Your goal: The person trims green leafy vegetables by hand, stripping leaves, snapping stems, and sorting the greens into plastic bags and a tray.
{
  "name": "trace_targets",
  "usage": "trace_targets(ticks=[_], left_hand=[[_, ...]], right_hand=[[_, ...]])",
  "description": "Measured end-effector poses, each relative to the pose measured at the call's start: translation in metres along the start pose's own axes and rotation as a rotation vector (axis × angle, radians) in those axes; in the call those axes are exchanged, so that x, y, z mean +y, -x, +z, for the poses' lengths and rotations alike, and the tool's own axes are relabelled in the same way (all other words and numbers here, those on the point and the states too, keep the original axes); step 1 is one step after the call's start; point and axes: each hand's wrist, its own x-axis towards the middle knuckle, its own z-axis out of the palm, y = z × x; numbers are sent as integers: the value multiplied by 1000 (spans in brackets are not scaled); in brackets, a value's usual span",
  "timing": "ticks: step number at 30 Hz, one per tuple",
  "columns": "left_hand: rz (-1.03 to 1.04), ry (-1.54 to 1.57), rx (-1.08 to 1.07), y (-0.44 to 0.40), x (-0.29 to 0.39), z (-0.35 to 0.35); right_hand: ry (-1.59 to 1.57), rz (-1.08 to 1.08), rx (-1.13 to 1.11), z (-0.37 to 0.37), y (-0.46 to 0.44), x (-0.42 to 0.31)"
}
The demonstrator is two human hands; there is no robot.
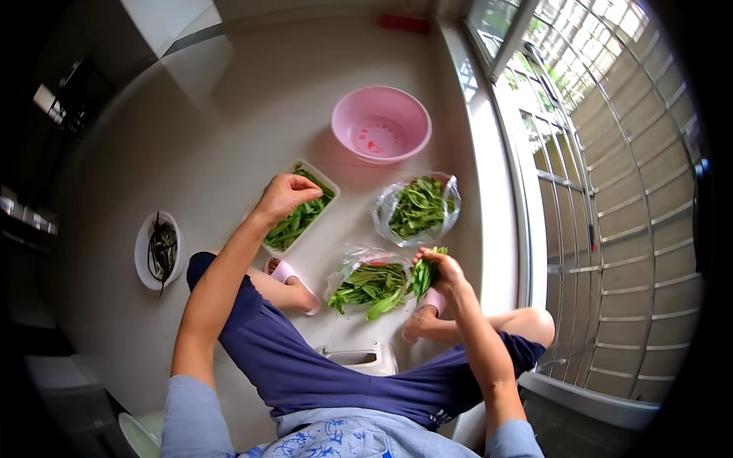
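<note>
My left hand [286, 196] hangs over a pale rectangular tray [333, 185] of green leaves. Its thumb and fingers are pinched together; whether a leaf is between them I cannot make out. To the right, my right hand [446, 269] is closed around a small bunch of leafy greens [423, 278], leaves pointing downward. Just left of that bunch lies an open plastic bag [337, 276] full of long-stemmed greens [372, 284]. Behind it, another clear plastic bag [452, 200] holds more leafy greens [418, 206].
A pink basin [345, 126] stands on the tiled floor [252, 99] beyond the bags. At the left is a white bowl [180, 263] with dark, long pods or stems. My slippered feet flank the near bag. A barred window [595, 191] runs along the right.
</note>
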Motion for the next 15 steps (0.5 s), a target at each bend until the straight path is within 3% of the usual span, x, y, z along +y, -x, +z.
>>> trace_targets(ticks=[4,8,10,11,14,15], left_hand=[[-44,411,169,0,-16,-37],[33,504,169,4,-4,-58],[43,534,210,8,-2,-69],[64,551,228,9,-2,-73],[66,562,228,9,-2,-82],[60,557,215,8,-1,-83]], right_hand=[[42,134,-93,58,-62,48],[129,137,-57,155,-125,77],[162,140,-276,190,-156,76],[164,131,-263,214,-154,74],[366,184,-86,191,-209,73],[535,88,-65,180,-211,74]])
